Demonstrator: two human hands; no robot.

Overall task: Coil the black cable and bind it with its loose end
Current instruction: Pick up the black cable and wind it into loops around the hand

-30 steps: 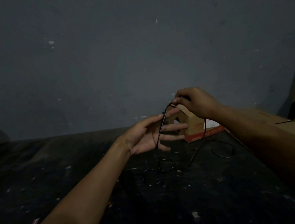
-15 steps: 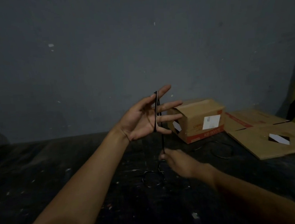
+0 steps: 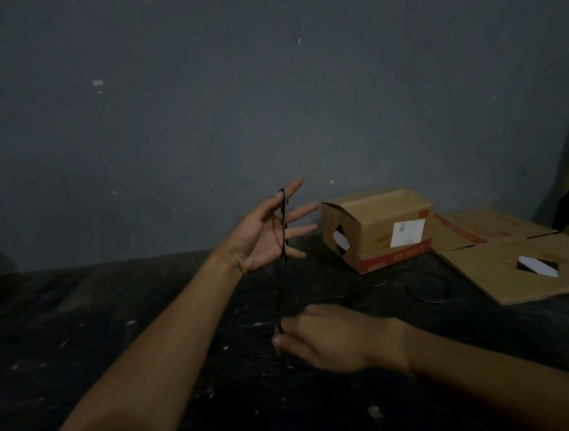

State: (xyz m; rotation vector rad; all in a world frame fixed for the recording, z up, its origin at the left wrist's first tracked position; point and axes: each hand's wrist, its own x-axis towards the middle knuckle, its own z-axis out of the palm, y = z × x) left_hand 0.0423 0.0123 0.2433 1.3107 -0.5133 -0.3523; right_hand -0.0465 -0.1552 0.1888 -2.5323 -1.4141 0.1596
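Pulling downward, the right hand [image 3: 325, 339] now pinches the black cable [image 3: 283, 229] lower and nearer than before, tightening a strand over the splayed, raised left hand [image 3: 264, 234]; coiling has barely begun.

Two bare forearms enter from the bottom edge, one from the lower left and one from the lower right, and no sleeve covers either within the view. The left hand [image 3: 264, 232] wears no glove, ring or watch, and its wrist is bare. The right hand [image 3: 325, 339] also looks ungloved and unadorned, though it is blurred in dim light, so small details there cannot be told.
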